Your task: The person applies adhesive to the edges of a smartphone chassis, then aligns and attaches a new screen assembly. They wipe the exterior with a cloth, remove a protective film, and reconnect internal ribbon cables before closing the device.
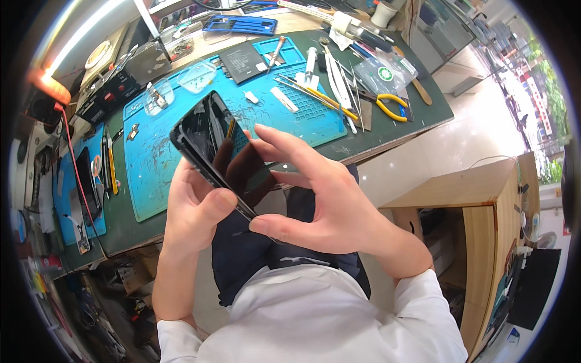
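Note:
A black smartphone [204, 128] is held tilted above my lap, its glossy dark screen turned up and catching reflections. My left hand [195, 206] grips its left long edge, the thumb along the side and the other fingers partly hidden behind it. On the near right end, my right hand [327, 199] is closed round the phone, thumb at the lower corner and fingers along the right edge. Beyond the phone lies the blue repair mat [158, 186], with a black flat battery [243, 62] and small white pieces on it.
Right of the mat lie yellow-handled pliers [392, 107], tweezers, a syringe [311, 63] and a wooden-handled tool [422, 92]. A black bench device [115, 78] stands at the back left. Another dark phone [89, 184] rests far left. A wooden cabinet [460, 181] stands to my right.

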`<state>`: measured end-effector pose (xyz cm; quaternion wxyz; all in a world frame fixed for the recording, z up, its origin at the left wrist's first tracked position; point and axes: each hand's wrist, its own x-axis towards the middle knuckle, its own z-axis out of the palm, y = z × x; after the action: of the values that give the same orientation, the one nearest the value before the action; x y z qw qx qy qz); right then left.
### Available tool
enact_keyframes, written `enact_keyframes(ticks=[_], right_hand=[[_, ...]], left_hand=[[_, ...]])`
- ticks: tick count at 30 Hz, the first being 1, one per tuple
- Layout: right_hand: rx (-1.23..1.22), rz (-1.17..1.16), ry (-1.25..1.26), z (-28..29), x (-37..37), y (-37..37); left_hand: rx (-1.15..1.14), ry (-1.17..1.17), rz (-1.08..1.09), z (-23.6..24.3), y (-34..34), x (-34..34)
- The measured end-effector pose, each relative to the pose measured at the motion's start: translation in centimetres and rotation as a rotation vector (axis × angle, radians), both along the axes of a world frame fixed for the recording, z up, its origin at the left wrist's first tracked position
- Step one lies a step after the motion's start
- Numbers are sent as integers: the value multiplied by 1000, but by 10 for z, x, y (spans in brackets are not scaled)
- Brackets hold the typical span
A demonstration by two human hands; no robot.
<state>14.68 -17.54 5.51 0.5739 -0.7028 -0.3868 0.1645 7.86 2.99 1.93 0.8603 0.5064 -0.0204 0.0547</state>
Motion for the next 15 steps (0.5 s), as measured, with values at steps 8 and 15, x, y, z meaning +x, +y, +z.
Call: enact_keyframes(ticks=[8, 15], right_hand=[[6, -28, -144, -4, 1, 1], [7, -30, -132, -1, 0, 1]], left_hand=[[108, 21, 67, 8, -1, -2], [285, -23, 55, 5, 4, 1]])
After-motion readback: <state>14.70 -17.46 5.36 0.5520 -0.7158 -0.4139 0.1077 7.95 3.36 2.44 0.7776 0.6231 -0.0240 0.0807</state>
